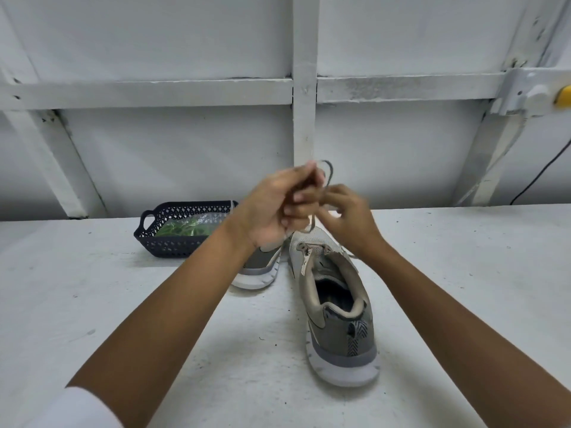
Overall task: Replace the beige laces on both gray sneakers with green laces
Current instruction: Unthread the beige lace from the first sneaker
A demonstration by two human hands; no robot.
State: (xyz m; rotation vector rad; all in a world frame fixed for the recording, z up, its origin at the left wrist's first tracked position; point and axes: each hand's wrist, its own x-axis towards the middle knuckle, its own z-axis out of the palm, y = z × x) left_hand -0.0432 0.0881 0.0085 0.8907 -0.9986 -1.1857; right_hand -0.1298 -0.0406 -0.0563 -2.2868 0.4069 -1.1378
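our left hand (278, 208) grips the bunched beige lace (329, 171) and our right hand (349, 217) pinches a strand, both raised over the nearer gray sneaker (336, 307), likely to draw it out. the green laces (182, 228) wait in the basket (160, 242) on the counter (463, 273).

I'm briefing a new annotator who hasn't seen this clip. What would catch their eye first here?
Two hands are raised mid-frame: the left hand grips a looped beige lace, and the right hand pinches it. Below stands the near gray sneaker; a dark basket with green laces sits rear left.
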